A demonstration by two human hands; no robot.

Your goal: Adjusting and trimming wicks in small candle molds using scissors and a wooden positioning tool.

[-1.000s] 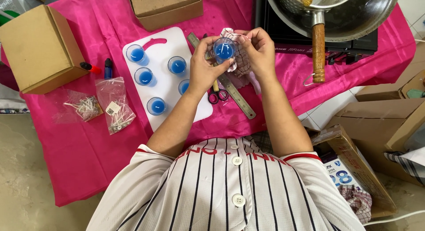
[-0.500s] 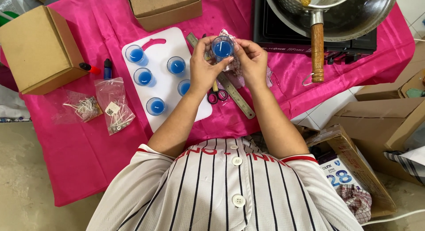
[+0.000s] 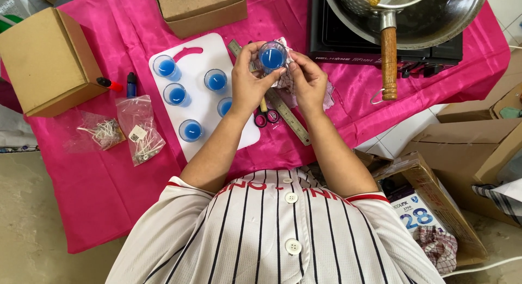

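While both hands hold it above the pink-covered surface [image 3: 98,175], the small clear cup [image 3: 272,56] shows blue fill. Left hand [image 3: 251,77] pinches the cup's side; right hand [image 3: 308,81] pinches the cup's other side together with a crumpled cloth [image 3: 284,80]. Five like cups, each holding blue fill, stand on the white board [image 3: 204,107]. Two clear bags [image 3: 138,129] hold wicks. Metal pan [image 3: 429,17] sits on the stove.
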